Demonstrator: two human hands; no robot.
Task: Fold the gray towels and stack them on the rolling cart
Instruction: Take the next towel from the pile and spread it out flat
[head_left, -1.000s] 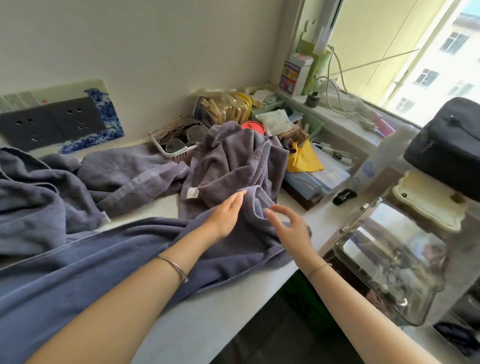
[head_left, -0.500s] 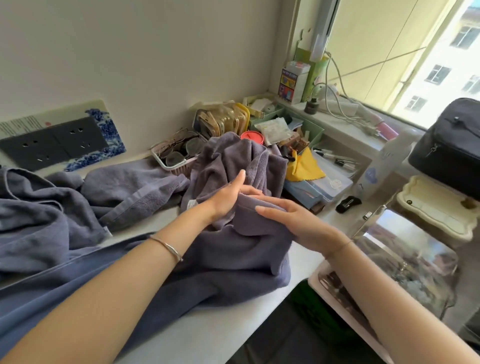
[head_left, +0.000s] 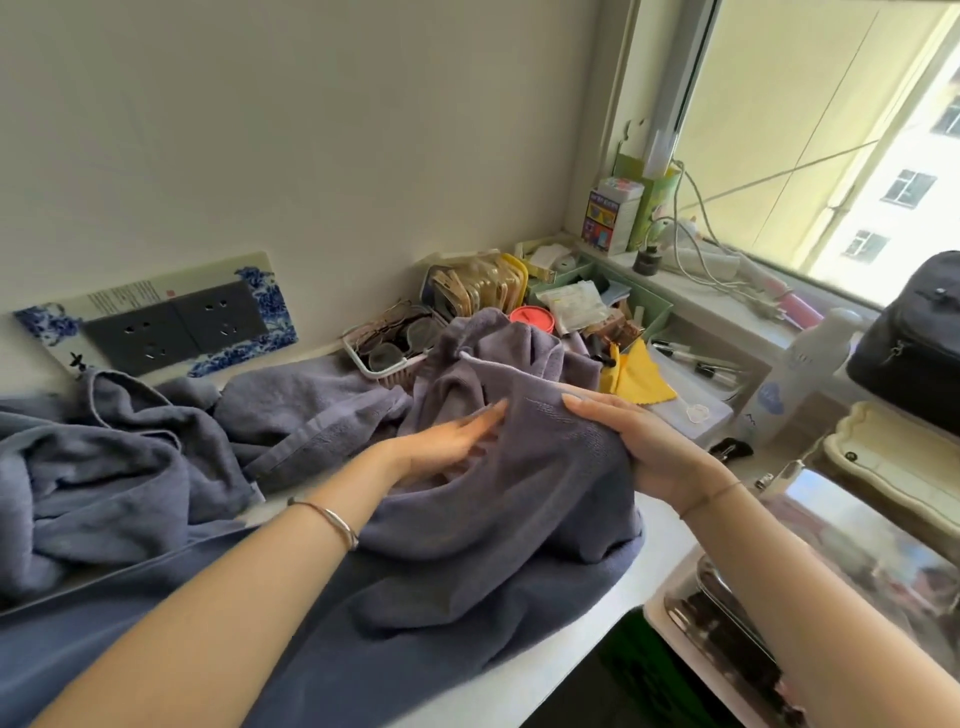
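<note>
White counter (head_left: 524, 691); right hand (head_left: 644, 452) holds gray towel (head_left: 519, 514), left hand (head_left: 441, 441) touches it

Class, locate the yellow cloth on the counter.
Head view, right of centre: the yellow cloth lies just right of the bunched gray towel, in front of the green organizer tray.

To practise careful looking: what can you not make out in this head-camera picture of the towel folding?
Head view:
- Right hand: thumb hidden under the gray towel, so a pinch is unconfirmed.
- Left hand: palm hidden against the towel's folds.
- Steel tray: blurred reflection, cut off by the right edge.
- Box on the sill: print too small.
</note>
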